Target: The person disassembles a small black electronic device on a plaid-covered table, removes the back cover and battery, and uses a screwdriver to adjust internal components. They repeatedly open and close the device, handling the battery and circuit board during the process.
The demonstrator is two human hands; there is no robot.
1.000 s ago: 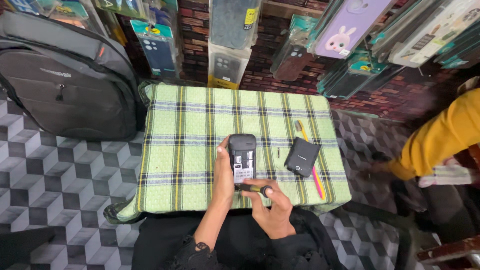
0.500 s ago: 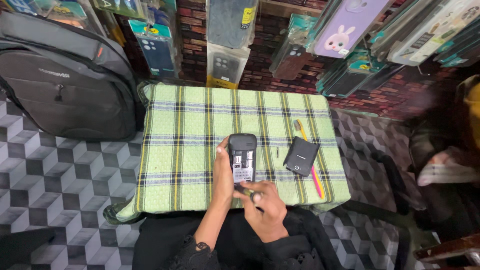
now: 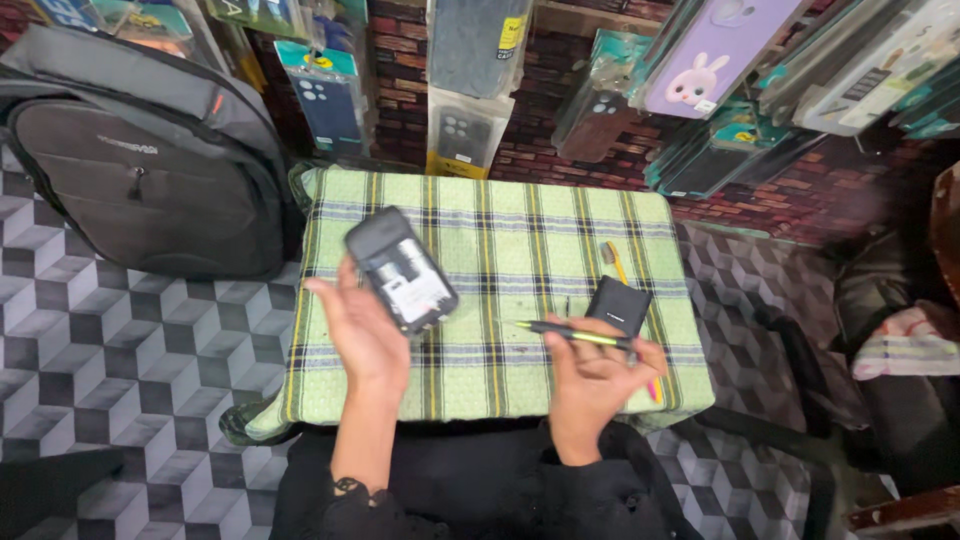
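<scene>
My left hand (image 3: 365, 335) holds a small dark phone (image 3: 401, 270) with its back cover off, lifted and tilted above the left part of a green plaid cloth (image 3: 520, 235). My right hand (image 3: 592, 385) grips a thin black and yellow-green screwdriver (image 3: 573, 335), tip pointing left over the cloth. A black rectangular piece (image 3: 618, 305), maybe the phone's back cover or battery, lies flat on the cloth just beyond my right hand. A yellow toothbrush (image 3: 613, 260) lies beside it.
A grey and black backpack (image 3: 140, 160) leans at the left of the small table. Packaged phone cases (image 3: 470, 75) hang on a brick wall behind it. The floor has a grey cube-pattern tiling (image 3: 120, 360). A dark chair (image 3: 880, 340) with cloth stands at the right.
My left hand has lifted the phone up and to the left, away from the cloth. My right hand drew the screwdriver off the phone and moved right. The person in yellow at the right has gone.
</scene>
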